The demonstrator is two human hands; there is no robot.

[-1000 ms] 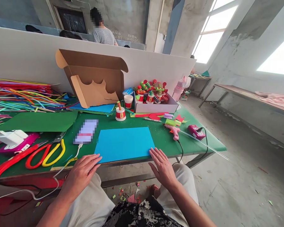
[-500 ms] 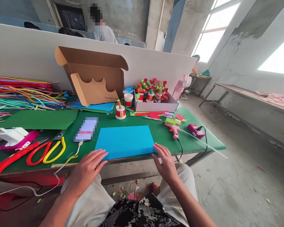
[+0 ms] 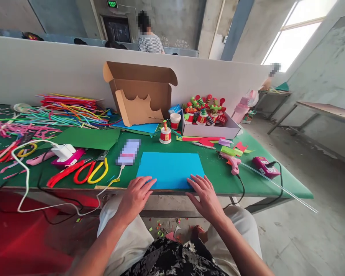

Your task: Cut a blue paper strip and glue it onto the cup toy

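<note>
A flat blue sheet (image 3: pixel 170 168) lies at the front edge of the green table. On its near left corner rests my left hand (image 3: pixel 138 194), fingers stretched out and flat. My right hand (image 3: pixel 204 194) lies on the near right part of the same sheet, fingers spread, the thumb hanging near the edge. Neither hand grips anything. Just beyond the sheet stands a small red and white paper-cup figure (image 3: pixel 165 135) with a coiled pipe-cleaner top and arms. To the right lies a pink glue gun (image 3: pixel 232 163); to the left, a phone (image 3: pixel 128 152) on a white cable.
Pliers with red and yellow handles (image 3: pixel 92 171), a purple power block (image 3: pixel 266 167) and a green sheet (image 3: pixel 83 138) lie around. Behind are pipe cleaners (image 3: pixel 69 114), a cardboard box (image 3: pixel 143 88) and a white box (image 3: pixel 209 131) of finished figures. Clear glue sticks (image 3: pixel 299 198) overhang the right edge.
The view has turned left, so the table appears further right. My right hand has slid inward onto the blue sheet from its right corner; my left hand stays at the left corner.
</note>
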